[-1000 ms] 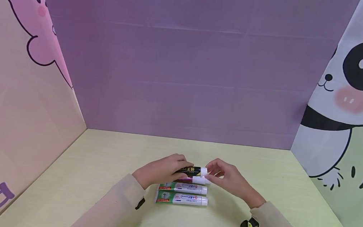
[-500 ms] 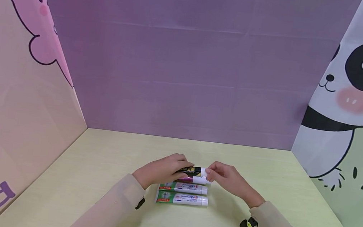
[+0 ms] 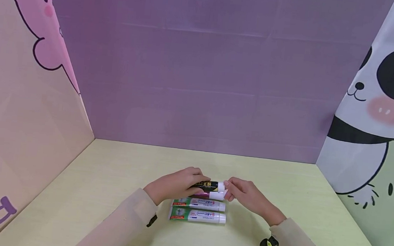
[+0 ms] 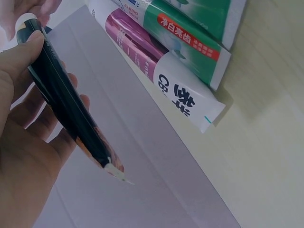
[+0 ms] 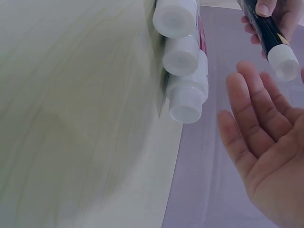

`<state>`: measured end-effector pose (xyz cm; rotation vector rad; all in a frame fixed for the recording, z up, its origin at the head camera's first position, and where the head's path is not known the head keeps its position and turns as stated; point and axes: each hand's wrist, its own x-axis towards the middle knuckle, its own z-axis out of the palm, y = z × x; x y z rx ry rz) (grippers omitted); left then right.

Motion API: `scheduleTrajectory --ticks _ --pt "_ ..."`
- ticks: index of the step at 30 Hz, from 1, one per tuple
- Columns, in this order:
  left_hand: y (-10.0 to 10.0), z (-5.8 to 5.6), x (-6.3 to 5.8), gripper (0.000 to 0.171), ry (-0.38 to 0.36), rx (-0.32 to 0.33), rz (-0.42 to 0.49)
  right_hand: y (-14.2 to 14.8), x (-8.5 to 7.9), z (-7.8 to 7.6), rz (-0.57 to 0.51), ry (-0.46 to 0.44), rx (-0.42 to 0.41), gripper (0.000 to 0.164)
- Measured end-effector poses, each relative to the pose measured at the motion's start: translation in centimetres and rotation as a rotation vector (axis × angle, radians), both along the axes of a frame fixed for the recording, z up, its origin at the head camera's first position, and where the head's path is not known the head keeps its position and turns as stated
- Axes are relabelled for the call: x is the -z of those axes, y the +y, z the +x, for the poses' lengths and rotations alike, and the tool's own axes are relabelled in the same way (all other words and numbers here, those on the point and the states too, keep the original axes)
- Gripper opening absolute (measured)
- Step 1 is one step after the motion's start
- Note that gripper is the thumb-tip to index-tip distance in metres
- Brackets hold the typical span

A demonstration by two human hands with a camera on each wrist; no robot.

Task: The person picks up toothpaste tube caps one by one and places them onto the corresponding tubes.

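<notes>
My left hand (image 3: 177, 184) grips a black toothpaste tube (image 3: 206, 185) with a white cap, thumb on one side and fingers on the other. In the left wrist view, this black tube (image 4: 66, 97) is held up off the table. My right hand (image 3: 248, 196) is right by the cap end. The right wrist view shows that hand (image 5: 270, 142) with its fingers extended just below the white cap (image 5: 283, 61); its thumb is mostly out of frame. Beside the held tube lies a purple and white toothpaste tube (image 4: 137, 47), partly hidden by my left hand in the head view.
Two green and white toothpaste tubes, the nearer (image 3: 197, 216) and the farther (image 3: 198, 204), lie side by side on the pale wooden table (image 3: 107, 177), caps to the right. A purple back wall (image 3: 200, 80) and printed side walls enclose the table.
My right hand's thumb has drawn in toward its fingers, and the hand has dropped slightly beside the cap. My left hand keeps its hold on the black toothpaste tube, unmoved.
</notes>
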<state>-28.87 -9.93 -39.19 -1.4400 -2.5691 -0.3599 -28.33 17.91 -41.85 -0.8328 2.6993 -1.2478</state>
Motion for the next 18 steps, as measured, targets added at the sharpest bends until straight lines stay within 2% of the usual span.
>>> scheduleTrajectory --ticks 6,11,18 --pt "-0.06 -0.07 0.0 0.041 0.008 0.0 0.0 0.03 -0.05 0.23 -0.024 0.009 0.007 0.033" --pt "0.01 -0.1 0.03 0.04 0.017 0.003 0.002 -0.11 -0.05 0.43 -0.036 0.088 -0.009 0.04" --pt "0.06 -0.11 0.03 0.039 0.021 0.01 0.003 -0.35 0.19 0.44 -0.04 0.178 -0.037 0.039"
